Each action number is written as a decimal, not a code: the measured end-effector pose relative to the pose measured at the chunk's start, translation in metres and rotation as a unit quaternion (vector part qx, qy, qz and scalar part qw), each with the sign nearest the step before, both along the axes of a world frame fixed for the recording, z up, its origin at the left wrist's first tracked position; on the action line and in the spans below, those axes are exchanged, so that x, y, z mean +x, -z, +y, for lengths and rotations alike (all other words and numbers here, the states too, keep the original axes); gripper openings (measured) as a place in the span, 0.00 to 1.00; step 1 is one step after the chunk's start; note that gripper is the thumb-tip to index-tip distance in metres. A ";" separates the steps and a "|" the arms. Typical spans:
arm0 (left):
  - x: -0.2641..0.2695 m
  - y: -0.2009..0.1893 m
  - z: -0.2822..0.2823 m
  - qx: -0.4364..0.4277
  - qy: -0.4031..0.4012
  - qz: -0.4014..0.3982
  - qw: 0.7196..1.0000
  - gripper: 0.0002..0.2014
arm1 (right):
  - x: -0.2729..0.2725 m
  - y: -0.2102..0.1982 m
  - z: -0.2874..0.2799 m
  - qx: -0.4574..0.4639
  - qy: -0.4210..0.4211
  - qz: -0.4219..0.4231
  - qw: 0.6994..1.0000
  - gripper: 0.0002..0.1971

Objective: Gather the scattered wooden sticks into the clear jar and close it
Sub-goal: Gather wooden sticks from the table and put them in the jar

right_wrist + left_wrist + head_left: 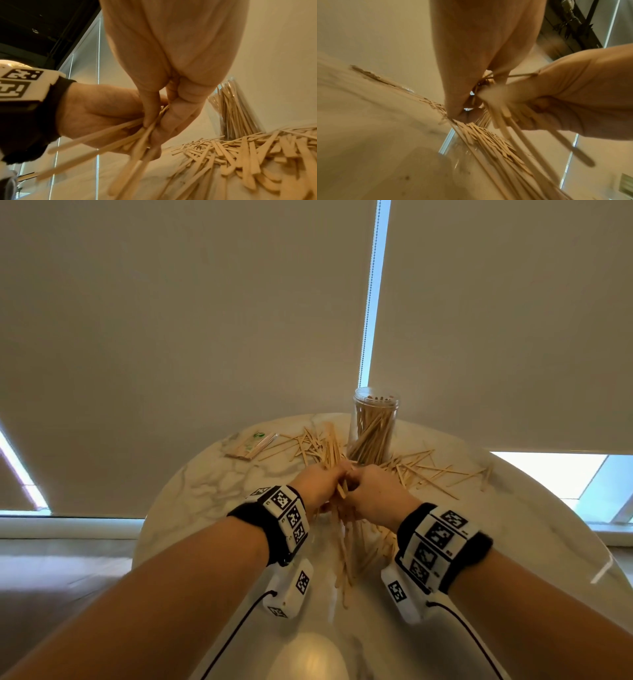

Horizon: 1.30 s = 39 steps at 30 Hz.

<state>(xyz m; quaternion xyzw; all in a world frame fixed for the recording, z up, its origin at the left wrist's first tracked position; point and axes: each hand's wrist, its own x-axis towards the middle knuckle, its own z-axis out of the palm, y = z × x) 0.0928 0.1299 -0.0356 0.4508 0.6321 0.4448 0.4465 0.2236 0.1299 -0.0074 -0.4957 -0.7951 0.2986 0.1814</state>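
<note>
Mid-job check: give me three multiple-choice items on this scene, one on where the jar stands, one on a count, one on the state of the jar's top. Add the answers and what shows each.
1. Where does the clear jar stand relative to the hands?
A. Beyond them, near the far edge of the table
B. Between the person and the hands
C. On the floor

2. How many hands hold the bundle of sticks?
A. None
B. One
C. Two

3. What is the state of the jar's top?
A. Lid on
C. Open, no lid on it
B. Covered by a hand

Answers:
1 A: the head view shows the jar past the knuckles.
2 C: the left hand and right hand both close round the bundle.
3 C: the rim is bare, with stick ends showing inside.
</note>
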 end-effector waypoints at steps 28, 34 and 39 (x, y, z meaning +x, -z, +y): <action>0.029 -0.029 -0.038 0.205 0.112 -0.030 0.972 0.16 | 0.002 -0.104 0.009 0.162 -0.010 0.045 0.986 0.16; 0.020 -0.039 -0.038 0.208 0.091 -0.088 0.970 0.12 | 0.011 -0.093 -0.012 0.106 -0.030 0.121 0.987 0.26; 0.003 -0.055 -0.033 0.231 -0.024 -0.160 0.960 0.08 | 0.026 -0.064 -0.023 0.028 -0.017 0.070 0.997 0.33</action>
